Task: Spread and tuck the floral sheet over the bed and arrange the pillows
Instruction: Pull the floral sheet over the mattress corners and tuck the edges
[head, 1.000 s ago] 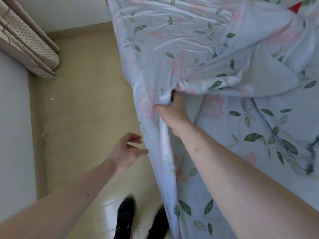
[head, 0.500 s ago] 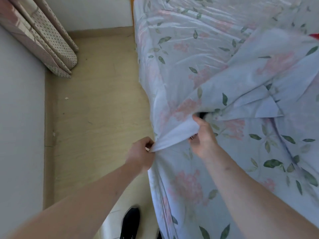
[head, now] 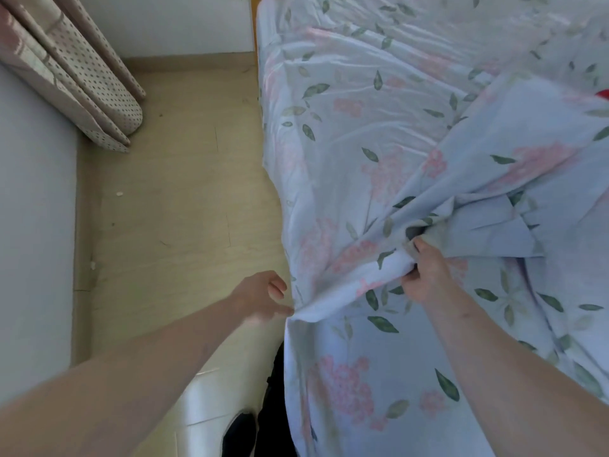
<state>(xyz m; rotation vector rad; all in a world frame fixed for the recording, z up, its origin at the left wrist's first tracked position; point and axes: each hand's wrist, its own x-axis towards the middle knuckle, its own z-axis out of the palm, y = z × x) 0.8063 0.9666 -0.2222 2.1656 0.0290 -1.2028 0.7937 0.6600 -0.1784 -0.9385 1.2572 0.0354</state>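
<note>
A pale blue floral sheet [head: 379,133] with pink blossoms and green leaves covers the bed on the right and hangs over its left side. A loose folded layer of it lies bunched across the middle. My left hand [head: 263,300] pinches the sheet's edge at the bed's side. My right hand [head: 425,275] grips a bunched fold of the same sheet on top of the bed, and the cloth is stretched between both hands. No pillows are in view.
Light wood floor [head: 171,199] runs along the bed's left side to a white wall. Dotted curtains [head: 85,80] hang at the upper left. A red object [head: 603,94] peeks out at the right edge. My black shoe [head: 239,435] stands by the bed.
My left hand, free and open a second ago, has taken hold of the sheet's edge. My right hand has slid rightward onto the bed, and the cloth is pulled out between the hands.
</note>
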